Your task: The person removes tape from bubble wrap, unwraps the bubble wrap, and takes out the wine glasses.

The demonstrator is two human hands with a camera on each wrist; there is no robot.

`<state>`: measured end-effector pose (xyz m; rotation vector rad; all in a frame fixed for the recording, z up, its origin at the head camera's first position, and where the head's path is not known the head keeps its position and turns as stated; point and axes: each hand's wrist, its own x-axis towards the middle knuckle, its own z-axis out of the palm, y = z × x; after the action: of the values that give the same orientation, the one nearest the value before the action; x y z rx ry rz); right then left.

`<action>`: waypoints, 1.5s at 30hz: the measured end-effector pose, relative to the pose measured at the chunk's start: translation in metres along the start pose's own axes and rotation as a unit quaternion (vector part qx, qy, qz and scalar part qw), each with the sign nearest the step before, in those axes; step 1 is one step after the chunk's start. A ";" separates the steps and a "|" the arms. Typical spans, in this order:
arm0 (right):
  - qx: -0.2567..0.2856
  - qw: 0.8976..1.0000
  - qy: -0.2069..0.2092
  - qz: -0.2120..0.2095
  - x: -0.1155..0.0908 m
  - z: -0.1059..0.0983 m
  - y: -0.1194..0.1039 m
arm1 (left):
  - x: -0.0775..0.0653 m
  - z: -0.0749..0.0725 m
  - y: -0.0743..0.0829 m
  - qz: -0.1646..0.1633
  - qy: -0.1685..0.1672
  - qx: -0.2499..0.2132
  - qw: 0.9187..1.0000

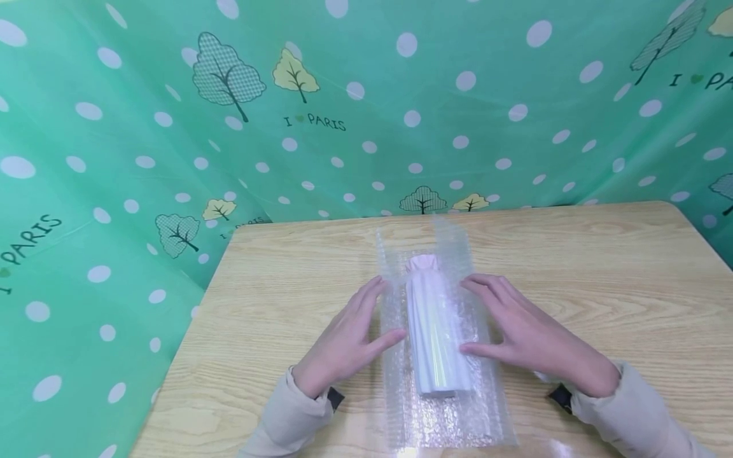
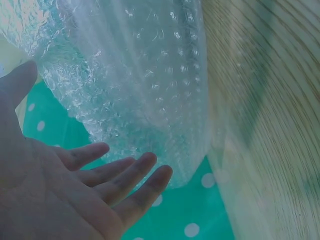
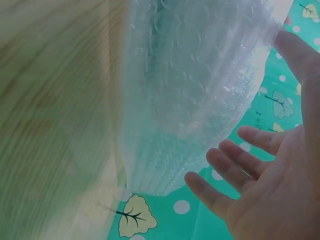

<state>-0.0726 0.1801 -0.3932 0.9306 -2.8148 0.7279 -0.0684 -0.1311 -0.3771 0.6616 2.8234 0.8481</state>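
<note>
A white vase point(image 1: 432, 324) with ribbed sides and a ruffled rim lies lengthwise on a sheet of bubble wrap point(image 1: 395, 407), its rim toward the far side. Clear wrap also covers part of its right side. My left hand point(image 1: 355, 337) is at the left edge of the wrap, fingers spread and thumb pointing toward the vase. On the other side my right hand point(image 1: 509, 324) has its fingertips at the wrap's right edge, thumb extended over it. Both wrist views show the bubble wrap point(image 2: 150, 65) bulging beside loosely extended fingers, with the vase only faint behind it.
The wooden table point(image 1: 286, 273) extends to both sides of the wrap. A green dotted cloth point(image 1: 343, 159) printed with trees hangs behind the table and along its left side. The wrap's far end stands up slightly near the table's back edge.
</note>
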 end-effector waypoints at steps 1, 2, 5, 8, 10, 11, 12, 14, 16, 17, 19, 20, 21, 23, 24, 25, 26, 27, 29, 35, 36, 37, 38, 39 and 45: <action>0.001 1.000 -0.001 0.001 -0.001 0.000 0.001 | 0.000 0.000 0.000 -0.001 0.000 0.000 1.000; 0.000 1.000 -0.001 0.003 -0.001 -0.001 0.001 | 0.000 0.000 0.000 -0.002 0.000 0.000 1.000; -0.002 1.000 0.002 0.006 -0.003 -0.003 0.003 | 0.000 0.000 -0.001 -0.002 0.001 0.001 1.000; -0.004 1.000 0.006 0.014 -0.006 -0.006 0.005 | 0.000 -0.001 -0.002 -0.003 0.001 0.004 1.000; -0.002 1.000 0.005 0.020 -0.007 -0.007 0.007 | 0.001 -0.001 -0.002 -0.002 0.002 0.007 1.000; -0.001 1.000 0.005 0.023 -0.008 -0.007 0.008 | 0.001 -0.001 -0.002 -0.002 0.003 0.008 1.000; -0.001 1.000 0.005 0.025 -0.009 -0.007 0.009 | 0.001 -0.002 -0.002 -0.001 0.004 0.010 1.000; 0.001 1.000 0.004 0.027 -0.011 -0.007 0.011 | 0.001 -0.002 -0.002 -0.001 0.006 0.011 1.000; 0.003 1.000 0.004 0.026 -0.012 -0.007 0.013 | 0.000 -0.003 -0.002 -0.003 0.010 0.011 1.000; 0.003 1.000 0.005 0.025 -0.012 -0.008 0.013 | 0.000 -0.004 -0.003 -0.004 0.011 0.011 1.000; 0.003 1.000 0.007 0.021 -0.013 -0.008 0.015 | 0.000 -0.004 -0.003 -0.005 0.014 0.012 1.000; 0.003 1.000 0.008 0.018 -0.013 -0.008 0.015 | 0.000 -0.005 -0.003 -0.005 0.016 0.012 1.000; 0.002 1.000 0.009 0.015 -0.013 -0.008 0.016 | 0.000 -0.005 -0.003 -0.005 0.017 0.013 1.000; 0.001 1.000 0.010 0.010 -0.013 -0.009 0.018 | 0.000 -0.006 -0.004 -0.005 0.018 0.014 1.000; 0.000 1.000 0.011 0.008 -0.013 -0.009 0.018 | 0.000 -0.006 -0.004 -0.005 0.019 0.013 1.000; 0.000 1.000 0.012 0.008 -0.014 -0.009 0.019 | 0.000 -0.006 -0.004 -0.007 0.018 0.012 1.000; -0.001 1.000 0.012 0.007 -0.014 -0.009 0.019 | 0.000 -0.006 -0.005 -0.008 0.018 0.010 1.000; -0.002 1.000 0.013 0.007 -0.014 -0.009 0.020 | -0.001 -0.006 -0.005 -0.010 0.017 0.009 1.000; -0.003 1.000 0.015 0.007 -0.014 -0.010 0.020 | -0.001 -0.006 -0.006 -0.014 0.014 0.006 1.000; -0.005 1.000 0.017 0.013 -0.017 -0.011 0.021 | -0.003 -0.006 -0.009 -0.033 0.018 0.014 0.999; -0.005 1.000 0.017 0.015 -0.017 -0.012 0.022 | -0.003 -0.006 -0.009 -0.034 0.021 0.014 0.999; -0.004 1.000 0.016 0.016 -0.017 -0.012 0.022 | -0.003 -0.006 -0.009 -0.035 0.023 0.013 0.999; -0.002 1.000 0.016 0.017 -0.017 -0.012 0.022 | -0.003 -0.007 -0.009 -0.035 0.025 0.013 0.999; -0.001 1.000 0.016 0.018 -0.017 -0.012 0.023 | -0.003 -0.007 -0.009 -0.035 0.026 0.012 0.999; -0.001 1.000 0.021 0.014 -0.018 -0.015 0.027 | -0.004 -0.009 -0.012 -0.047 0.020 0.011 0.999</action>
<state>-0.0748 0.2156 -0.3955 0.8672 -2.7977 0.7400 -0.0718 -0.1460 -0.3763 0.5164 2.8778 0.8257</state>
